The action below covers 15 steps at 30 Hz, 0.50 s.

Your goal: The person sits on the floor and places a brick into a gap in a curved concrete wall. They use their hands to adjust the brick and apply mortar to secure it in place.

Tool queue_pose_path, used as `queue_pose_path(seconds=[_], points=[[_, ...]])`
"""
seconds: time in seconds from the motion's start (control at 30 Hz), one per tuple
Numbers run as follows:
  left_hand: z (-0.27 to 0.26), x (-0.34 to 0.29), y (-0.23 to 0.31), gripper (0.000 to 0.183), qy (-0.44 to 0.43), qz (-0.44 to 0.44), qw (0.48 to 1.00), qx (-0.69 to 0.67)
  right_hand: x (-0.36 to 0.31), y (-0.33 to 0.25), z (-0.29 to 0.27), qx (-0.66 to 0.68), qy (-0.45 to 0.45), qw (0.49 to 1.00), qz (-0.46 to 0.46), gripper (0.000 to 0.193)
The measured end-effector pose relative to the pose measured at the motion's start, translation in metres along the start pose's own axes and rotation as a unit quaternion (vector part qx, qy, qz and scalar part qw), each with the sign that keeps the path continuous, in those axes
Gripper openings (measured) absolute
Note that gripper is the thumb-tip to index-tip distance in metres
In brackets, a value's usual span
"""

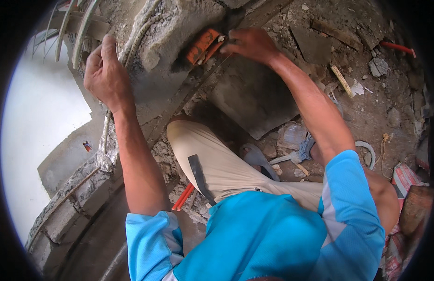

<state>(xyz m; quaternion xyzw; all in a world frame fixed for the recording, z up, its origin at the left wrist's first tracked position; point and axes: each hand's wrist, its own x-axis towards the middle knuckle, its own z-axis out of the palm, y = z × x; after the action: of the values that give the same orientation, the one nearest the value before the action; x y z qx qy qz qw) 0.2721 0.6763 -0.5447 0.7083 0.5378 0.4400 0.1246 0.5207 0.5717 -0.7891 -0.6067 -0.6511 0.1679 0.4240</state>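
Observation:
My right hand [254,44] reaches to an orange electrical box [205,46] set in the rough concrete [177,35]. Its thumb and fingertips are pinched together at the box's right end. A thin line like a wire [225,60] shows just below them; whether the fingers hold it is unclear. My left hand [107,77] is raised at the left, beside the broken wall edge and a ribbed steel bar [132,42]. The fingers of this hand are curled in with the thumb against them, and anything inside the grip is hidden.
Bent steel bars [83,33] stick out at the upper left. A flat grey slab [252,96] lies before my knees. Rubble, a wood strip [342,81], a red tube [397,48] and a rope [292,157] litter the ground. Orange tubes [183,196] lie by my leg.

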Motion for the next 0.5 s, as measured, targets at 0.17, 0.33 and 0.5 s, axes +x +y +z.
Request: queue_pose_path(seconds=[0.17, 0.33, 0.5], points=[[0.000, 0.000, -0.007, 0.036, 0.003, 0.050, 0.999, -0.015, -0.026, -0.025, 0.010, 0.018, 0.003, 0.991, 0.136, 0.036], [-0.003, -0.011, 0.007, 0.022, 0.018, 0.126, 0.991, -0.051, -0.072, -0.038, 0.023, -0.036, 0.020, 0.999, -0.003, 0.031], [-0.019, -0.045, -0.001, 0.028, 0.058, 0.257, 0.961, -0.084, -0.067, -0.041, 0.011, -0.117, -0.106, 0.982, -0.100, 0.070]])
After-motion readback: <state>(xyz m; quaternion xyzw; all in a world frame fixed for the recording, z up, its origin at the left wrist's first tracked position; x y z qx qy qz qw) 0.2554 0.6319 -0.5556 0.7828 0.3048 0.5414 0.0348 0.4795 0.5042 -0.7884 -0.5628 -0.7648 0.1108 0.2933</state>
